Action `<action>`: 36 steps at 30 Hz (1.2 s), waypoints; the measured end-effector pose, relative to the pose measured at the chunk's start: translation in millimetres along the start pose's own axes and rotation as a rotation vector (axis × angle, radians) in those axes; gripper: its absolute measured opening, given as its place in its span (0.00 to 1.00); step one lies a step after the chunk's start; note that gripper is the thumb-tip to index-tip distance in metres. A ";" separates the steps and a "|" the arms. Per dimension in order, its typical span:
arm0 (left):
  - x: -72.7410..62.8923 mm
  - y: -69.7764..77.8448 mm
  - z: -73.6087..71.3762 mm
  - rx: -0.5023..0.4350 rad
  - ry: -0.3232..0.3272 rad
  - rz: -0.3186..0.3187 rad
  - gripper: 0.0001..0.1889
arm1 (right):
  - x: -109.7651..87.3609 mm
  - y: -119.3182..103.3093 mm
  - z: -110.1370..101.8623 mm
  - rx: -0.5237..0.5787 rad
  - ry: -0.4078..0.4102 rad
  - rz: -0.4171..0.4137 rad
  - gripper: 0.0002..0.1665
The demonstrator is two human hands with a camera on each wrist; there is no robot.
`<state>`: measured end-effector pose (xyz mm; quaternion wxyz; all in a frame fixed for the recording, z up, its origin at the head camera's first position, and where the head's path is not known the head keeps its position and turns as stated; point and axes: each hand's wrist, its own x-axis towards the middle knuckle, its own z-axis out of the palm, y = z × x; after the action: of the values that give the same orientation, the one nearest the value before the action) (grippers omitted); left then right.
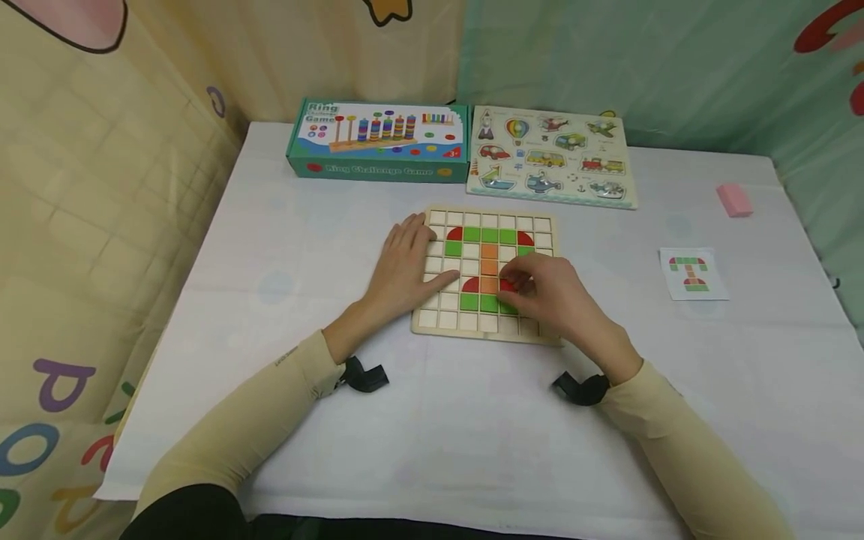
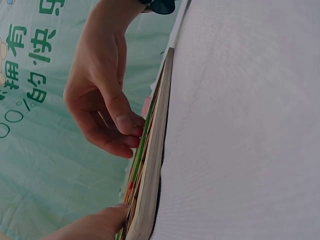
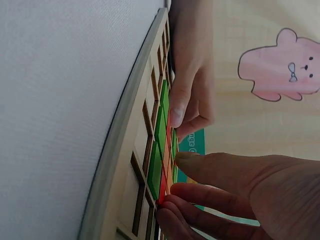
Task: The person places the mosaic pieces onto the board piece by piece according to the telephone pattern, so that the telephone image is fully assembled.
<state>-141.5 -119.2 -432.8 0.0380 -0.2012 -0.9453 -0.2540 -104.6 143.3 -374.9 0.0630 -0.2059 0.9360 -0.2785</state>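
A wooden grid board (image 1: 448, 322) lies on the table, holding green, orange and red pieces in an I-like pattern. My left hand (image 1: 403, 262) rests at the board's left edge, fingers spread and thumb over the cells. Over the right half, my right hand (image 1: 550, 292) has its thumb and fingers curled around a red rounded-corner piece (image 1: 506, 286) at its cell. In the right wrist view that red piece (image 3: 162, 191) sits beside a green piece (image 3: 155, 172), with fingertips touching it. The right hand covers several cells in the head view.
A small pattern card (image 1: 694, 285) lies to the right, with a pink block (image 1: 734, 200) behind it. At the back stand a green Ring Challenge Game box (image 1: 378, 169) and a vehicle picture puzzle (image 1: 550, 157).
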 end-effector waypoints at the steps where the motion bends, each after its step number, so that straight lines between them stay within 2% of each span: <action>1: -0.3 -0.1 0.4 -0.002 0.002 0.000 0.35 | -0.3 -0.2 -0.3 0.005 -0.016 0.000 0.16; 8: -0.2 -2.2 4.3 0.000 0.008 -0.005 0.36 | 0.6 5.0 -4.7 0.014 -0.134 -0.028 0.27; 13: -0.8 -5.5 5.3 0.006 0.014 -0.005 0.36 | 2.7 9.5 -3.6 0.011 -0.151 -0.060 0.30; 23: -6.9 -10.0 5.0 -0.007 0.014 -0.007 0.36 | 5.9 7.4 7.5 0.041 -0.114 -0.017 0.29; 29: -6.6 -10.9 8.5 -0.047 0.017 0.001 0.35 | 2.7 6.9 2.7 0.039 -0.041 0.005 0.28; 33: -9.1 -13.3 4.3 -0.099 0.046 -0.033 0.33 | -4.8 15.8 -12.3 0.048 0.017 0.062 0.38; 36: -9.7 -19.5 -4.7 -0.081 0.066 -0.050 0.35 | -17.6 34.4 -32.1 -0.020 0.029 0.106 0.47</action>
<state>-140.5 -140.4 -439.4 0.0546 -0.1704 -0.9373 -0.2992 -108.2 192.7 -366.8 0.0621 -0.1524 0.9492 -0.2682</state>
